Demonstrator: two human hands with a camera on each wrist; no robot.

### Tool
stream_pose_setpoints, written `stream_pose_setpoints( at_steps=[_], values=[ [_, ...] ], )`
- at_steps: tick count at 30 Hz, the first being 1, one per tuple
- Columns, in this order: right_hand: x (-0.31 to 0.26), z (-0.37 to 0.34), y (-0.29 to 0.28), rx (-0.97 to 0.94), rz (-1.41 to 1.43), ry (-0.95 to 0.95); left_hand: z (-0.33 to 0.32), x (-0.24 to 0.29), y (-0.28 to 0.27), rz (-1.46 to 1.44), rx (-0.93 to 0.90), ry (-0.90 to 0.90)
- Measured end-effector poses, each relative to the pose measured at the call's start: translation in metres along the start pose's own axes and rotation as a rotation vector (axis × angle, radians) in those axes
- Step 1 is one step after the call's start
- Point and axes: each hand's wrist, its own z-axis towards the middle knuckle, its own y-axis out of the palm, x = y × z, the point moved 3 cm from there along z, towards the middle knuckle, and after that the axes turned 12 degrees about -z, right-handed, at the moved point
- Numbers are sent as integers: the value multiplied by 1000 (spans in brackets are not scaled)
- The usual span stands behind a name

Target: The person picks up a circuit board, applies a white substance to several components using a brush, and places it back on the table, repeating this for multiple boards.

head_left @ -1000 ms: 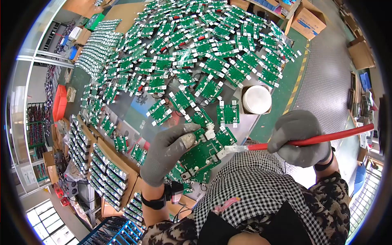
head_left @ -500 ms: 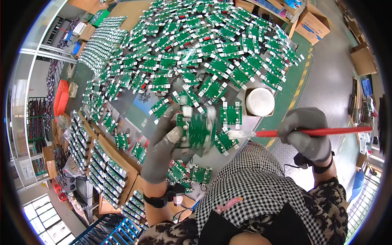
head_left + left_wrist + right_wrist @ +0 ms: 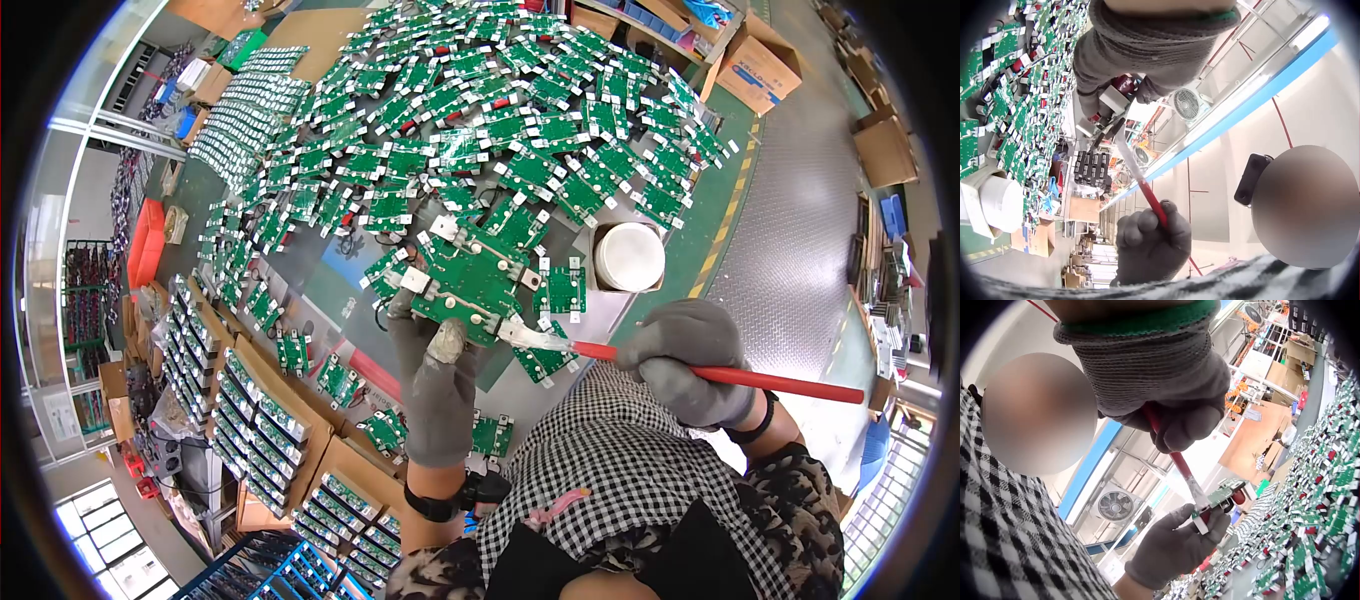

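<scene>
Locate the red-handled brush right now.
Head view, right of centre: the brush is in the right grip, its pale tip at the near corner of the green board held in the left grip.

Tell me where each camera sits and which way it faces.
Head: worn on the head, facing forward and down over the loose boards; shows left hand, right hand, forearms and checked apron.
Left wrist: on that wrist, facing past its own fingers toward the right hand and red-handled brush; shows both hands and some apron.
Right wrist: on that wrist, facing along the brush toward the left hand and held board; shows both hands and apron.
Shared: head and left wrist both show the white tub.
</scene>
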Motion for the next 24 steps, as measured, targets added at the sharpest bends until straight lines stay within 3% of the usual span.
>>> stream_pose_setpoints(
  at_steps=[8,14,19,24],
  values=[
    [-5,4,3,9,-20,-38,-4,-1,3,47,20,26],
    [-3,-2,-2,-123,-38,-17,-5,4,-2,-7,75,36],
    [3,1,-7,132,-15,55,-6,1,-8,62,48,26],
    [13,2,-2,89,-12,85,-12,4,-4,64,86,25]
  ],
)
